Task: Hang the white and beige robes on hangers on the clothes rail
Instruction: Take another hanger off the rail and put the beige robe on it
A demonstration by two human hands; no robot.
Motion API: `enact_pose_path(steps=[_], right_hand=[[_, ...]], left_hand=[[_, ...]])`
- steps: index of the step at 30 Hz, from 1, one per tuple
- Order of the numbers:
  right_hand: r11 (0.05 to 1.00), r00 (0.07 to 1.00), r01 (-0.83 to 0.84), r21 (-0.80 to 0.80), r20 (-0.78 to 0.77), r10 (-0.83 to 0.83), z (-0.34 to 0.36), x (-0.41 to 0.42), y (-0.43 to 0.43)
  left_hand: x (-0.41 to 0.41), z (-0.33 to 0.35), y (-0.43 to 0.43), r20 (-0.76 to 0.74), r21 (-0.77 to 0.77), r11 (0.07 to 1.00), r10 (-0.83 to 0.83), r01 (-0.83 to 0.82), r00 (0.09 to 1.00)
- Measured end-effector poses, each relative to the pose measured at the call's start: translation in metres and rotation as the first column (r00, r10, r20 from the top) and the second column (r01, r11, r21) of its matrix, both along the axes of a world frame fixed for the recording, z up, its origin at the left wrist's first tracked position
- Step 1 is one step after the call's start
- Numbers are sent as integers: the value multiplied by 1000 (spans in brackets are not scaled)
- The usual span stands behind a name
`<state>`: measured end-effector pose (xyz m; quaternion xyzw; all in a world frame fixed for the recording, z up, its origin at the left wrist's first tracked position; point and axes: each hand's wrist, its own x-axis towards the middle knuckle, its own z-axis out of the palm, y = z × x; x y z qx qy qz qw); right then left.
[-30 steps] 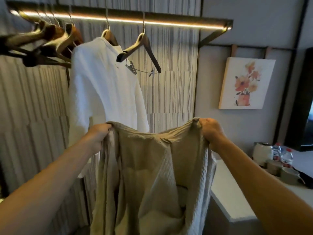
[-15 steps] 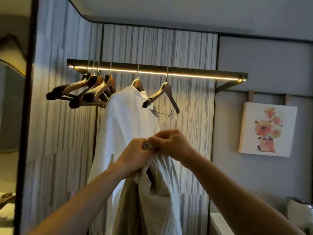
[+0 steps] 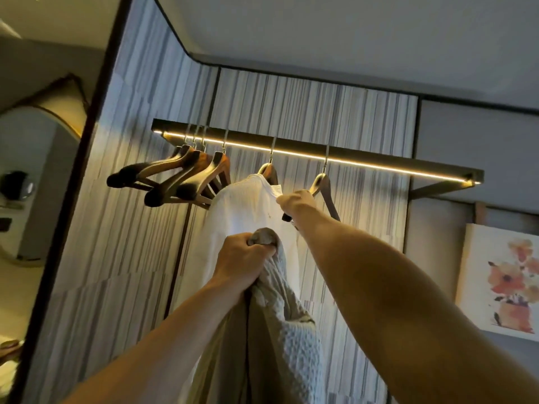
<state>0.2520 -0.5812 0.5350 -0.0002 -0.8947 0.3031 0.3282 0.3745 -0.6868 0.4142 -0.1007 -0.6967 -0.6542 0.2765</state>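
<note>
Your right hand (image 3: 297,201) hides the near arm of the hanger (image 3: 322,186) under its fingers. The beige robe (image 3: 280,330) below your left hand (image 3: 243,262) is cut by the bottom edge.

I see a dim room, lit warmly by the glowing strip under the clothes rail (image 3: 315,154); edges bend, slightly soft.

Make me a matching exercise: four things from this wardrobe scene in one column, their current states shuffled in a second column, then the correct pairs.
Things
1. white robe
2. beige robe
3. right hand
4. bunch of wooden hangers

States
A. bunched in the left hand, not yet hung
B. empty, crowded at the rail's left end
C. already hanging on the rail
D. up at the bare hanger beside the white robe

Pairs: 1-C, 2-A, 3-D, 4-B
</note>
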Motion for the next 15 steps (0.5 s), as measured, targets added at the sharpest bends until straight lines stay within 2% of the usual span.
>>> enact_pose_path(steps=[5, 7, 9, 10, 12, 15], right_hand=[[995, 996, 17, 103, 86, -26, 11, -11, 4], [1000, 997, -20, 22, 79, 18, 13, -20, 10], [999, 998, 8, -33, 63, -6, 16, -18, 16], [994, 999, 24, -111, 40, -20, 17, -15, 22], [967, 1000, -16, -253, 4, 17, 16, -5, 28], [933, 996, -86, -349, -45, 75, -3, 9, 45]], left_hand=[[5, 3, -1, 14, 40, 998, -50, 49, 999], [5, 4, 1, 27, 47, 997, -62, 61, 998], [4, 3, 2, 36, 59, 996, -75, 73, 997], [3, 3, 3, 42, 61, 995, -79, 76, 996], [0, 0, 3, 45, 51, 996, -76, 73, 996], [-5, -12, 5, 14, 2, 997, -74, 74, 997]])
